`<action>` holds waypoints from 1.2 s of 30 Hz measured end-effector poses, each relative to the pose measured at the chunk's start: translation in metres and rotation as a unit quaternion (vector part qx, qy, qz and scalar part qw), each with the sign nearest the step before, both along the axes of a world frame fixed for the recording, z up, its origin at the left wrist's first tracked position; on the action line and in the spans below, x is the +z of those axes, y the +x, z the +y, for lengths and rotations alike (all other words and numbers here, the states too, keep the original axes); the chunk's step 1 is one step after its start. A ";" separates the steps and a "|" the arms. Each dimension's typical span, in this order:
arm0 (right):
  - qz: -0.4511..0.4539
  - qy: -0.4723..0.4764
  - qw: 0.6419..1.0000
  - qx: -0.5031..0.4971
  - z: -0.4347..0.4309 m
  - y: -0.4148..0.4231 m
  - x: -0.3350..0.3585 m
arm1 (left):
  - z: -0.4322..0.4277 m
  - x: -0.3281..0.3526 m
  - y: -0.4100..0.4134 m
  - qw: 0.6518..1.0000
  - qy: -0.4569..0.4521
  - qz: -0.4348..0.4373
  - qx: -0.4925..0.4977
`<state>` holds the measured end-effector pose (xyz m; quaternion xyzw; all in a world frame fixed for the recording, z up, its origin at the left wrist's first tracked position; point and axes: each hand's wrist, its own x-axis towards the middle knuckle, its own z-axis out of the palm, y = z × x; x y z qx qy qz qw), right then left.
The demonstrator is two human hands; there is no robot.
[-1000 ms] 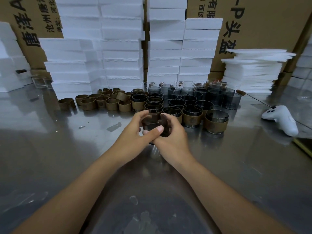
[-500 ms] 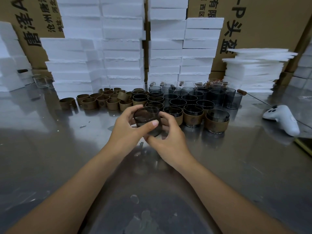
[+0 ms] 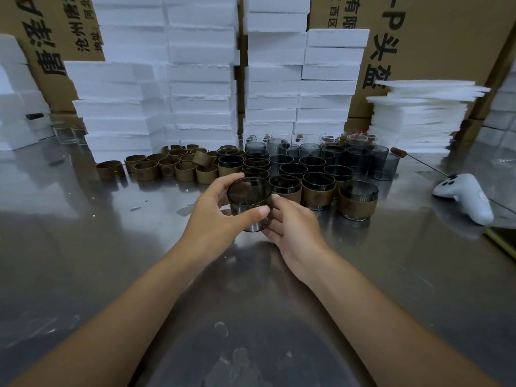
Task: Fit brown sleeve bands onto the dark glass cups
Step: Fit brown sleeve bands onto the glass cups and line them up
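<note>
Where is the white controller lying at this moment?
In the head view the white controller lies on the metal table at the far right, right of the front-row banded cups.

Glossy smoked glass cup [image 3: 249,203], matt brown sleeve bands [image 3: 167,169], reflective steel table [image 3: 83,247].

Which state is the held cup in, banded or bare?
Bare: the held cup shows only dark glass between left hand and right hand; no brown band.

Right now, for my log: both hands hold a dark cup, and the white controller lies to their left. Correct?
No: the head view shows the controller to their right. The left hand and right hand do hold the cup.
</note>
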<state>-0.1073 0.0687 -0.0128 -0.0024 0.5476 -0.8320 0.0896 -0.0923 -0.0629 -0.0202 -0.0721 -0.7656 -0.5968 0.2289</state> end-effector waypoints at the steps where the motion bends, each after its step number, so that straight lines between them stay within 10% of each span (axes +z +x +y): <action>1: 0.000 -0.005 1.000 0.010 0.000 0.001 0.000 | 0.000 0.000 0.001 1.000 0.000 0.001 -0.001; 22: -0.093 -0.021 0.981 0.172 0.002 0.010 0.007 | -0.002 0.003 0.001 0.999 0.012 0.020 -0.044; 36: 0.020 0.069 0.997 -0.002 0.007 0.007 0.005 | 0.001 0.008 0.009 0.999 -0.023 0.022 -0.040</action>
